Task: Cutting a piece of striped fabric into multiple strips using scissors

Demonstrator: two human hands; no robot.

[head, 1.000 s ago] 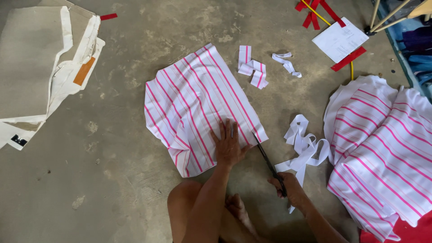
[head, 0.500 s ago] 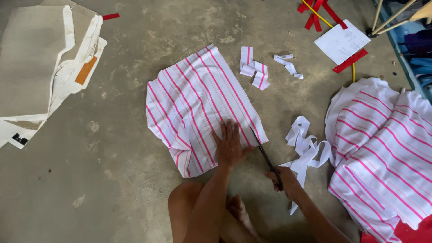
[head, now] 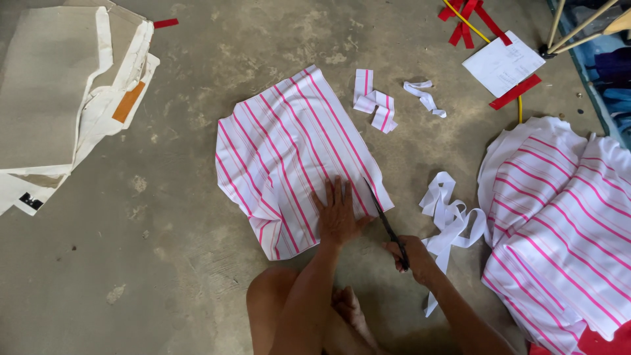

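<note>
Pink-striped white cloth lies spread on the concrete floor, pinned flat by the open left hand. The right hand grips black scissors along the cloth's right edge, beside white strips.

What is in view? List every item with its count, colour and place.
striped cloth piece: one, white with pink stripes, floor centre
scissors: one, dark, at that cloth's right edge
striped cloth pile: one, white and pink, right
white strips: a tangle, between piece and pile
striped scraps: a few, above the piece
white scrap: one, right of those
beige and white fabric: one stack, upper left
paper sheet: one, white, upper right
red strips: several, top right
left hand: flat on the cloth piece
right hand: holding the scissors
</note>
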